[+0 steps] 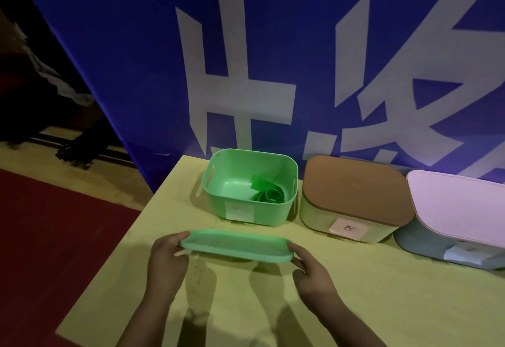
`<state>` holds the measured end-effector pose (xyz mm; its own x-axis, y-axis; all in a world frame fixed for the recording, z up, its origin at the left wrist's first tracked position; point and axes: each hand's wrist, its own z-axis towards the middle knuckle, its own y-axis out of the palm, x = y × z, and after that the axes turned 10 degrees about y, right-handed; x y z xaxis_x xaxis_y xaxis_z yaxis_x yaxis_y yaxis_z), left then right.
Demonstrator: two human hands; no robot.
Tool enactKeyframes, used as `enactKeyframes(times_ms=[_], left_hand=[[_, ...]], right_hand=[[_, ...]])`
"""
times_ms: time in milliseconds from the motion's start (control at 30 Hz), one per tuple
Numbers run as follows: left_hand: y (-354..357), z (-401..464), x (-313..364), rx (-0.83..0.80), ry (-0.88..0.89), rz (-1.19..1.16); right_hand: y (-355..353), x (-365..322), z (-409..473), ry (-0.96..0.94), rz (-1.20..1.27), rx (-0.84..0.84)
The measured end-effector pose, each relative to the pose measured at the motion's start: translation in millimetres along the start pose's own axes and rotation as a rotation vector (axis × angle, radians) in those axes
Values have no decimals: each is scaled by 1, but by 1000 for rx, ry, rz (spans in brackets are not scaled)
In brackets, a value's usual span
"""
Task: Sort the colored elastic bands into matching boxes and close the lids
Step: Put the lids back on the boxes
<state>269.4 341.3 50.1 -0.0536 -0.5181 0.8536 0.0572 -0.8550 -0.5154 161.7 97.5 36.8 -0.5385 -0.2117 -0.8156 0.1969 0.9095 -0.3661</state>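
We hold both forearms forward toward twelve o'clock, our left hand (167, 258) and right hand (310, 270) gripping, fingers curled

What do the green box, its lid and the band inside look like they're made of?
Green box: probably moulded plastic, matte, with slotted handles. Lid: same look, thin and rigid. Band: likely rubbery elastic, a glossy flat strip lying coiled.

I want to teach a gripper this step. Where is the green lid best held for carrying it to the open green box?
Probably by its two short ends, coming in from either side. The green lid is long, flat and held level above the table; the left hand and right hand already grip those ends, leaving the underside free to settle on the green box.
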Motion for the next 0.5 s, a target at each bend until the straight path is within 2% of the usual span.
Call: enactKeyframes(times_ms=[100,233,300,400,500], left_hand=[[-11,11,17,1,184,127],[-23,46,46,-72,262,22],[-25,72,58,-138,249,-89],[-19,110,76,-148,237,-206],[-3,141,84,-104,189,-270]], right_hand=[[-6,-13,-4,-114,57,102],[-19,-39,4,-268,67,259],[-29,-57,18,-321,35,303],[-42,-87,51,-375,2,349],[-53,-114,86,-268,24,308]])
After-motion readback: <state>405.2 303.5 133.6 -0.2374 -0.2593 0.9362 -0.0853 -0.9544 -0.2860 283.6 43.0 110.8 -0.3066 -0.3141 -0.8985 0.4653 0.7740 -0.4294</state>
